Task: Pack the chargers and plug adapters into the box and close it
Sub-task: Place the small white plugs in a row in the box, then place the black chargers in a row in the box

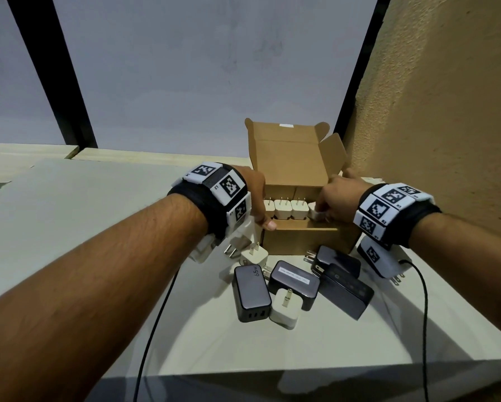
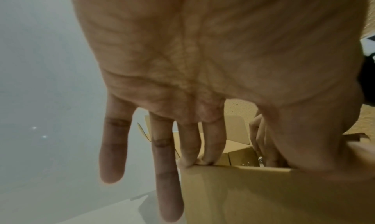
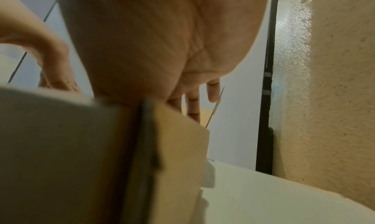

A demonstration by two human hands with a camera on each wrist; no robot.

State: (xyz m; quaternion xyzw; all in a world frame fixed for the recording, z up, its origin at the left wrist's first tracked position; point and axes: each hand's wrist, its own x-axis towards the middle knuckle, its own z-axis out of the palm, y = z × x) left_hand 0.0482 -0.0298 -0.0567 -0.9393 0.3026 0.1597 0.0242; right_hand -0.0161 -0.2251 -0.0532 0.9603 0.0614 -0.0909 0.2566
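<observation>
The white adapter (image 1: 316, 215) now being seated sits at the right end of a near row inside the open cardboard box (image 1: 301, 237), next to three white adapters (image 1: 284, 209) already standing prongs up. The right hand (image 1: 340, 198) has its fingers curled round this fourth one, pinching it at the box's near right corner; the right wrist view is too blurred to show the contact itself. To do this step well, I would judge it best to keep the adapter upright, prongs up like its neighbours, and press it straight down until its top sits level with the row, so the lid flaps (image 1: 287, 132) can later fold flat.

The left hand (image 1: 255, 195) steadies the box at its near left corner: the thumb (image 1: 268, 225) lies on the near rim, and the left wrist view shows two fingers (image 2: 188, 147) hooked over the edge while the others hang straight outside the wall. It grips the cardboard and should hold, since a light box may slide when pushed from the right.

On the worktop (image 1: 98, 204) just near the box lie the things not yet packed: a black 65 W charger (image 1: 250, 291), a labelled black charger (image 1: 294, 281), two further black chargers (image 1: 345, 288), and white adapters (image 1: 285, 310) among them. The large black ones probably need the far part of the box.
</observation>
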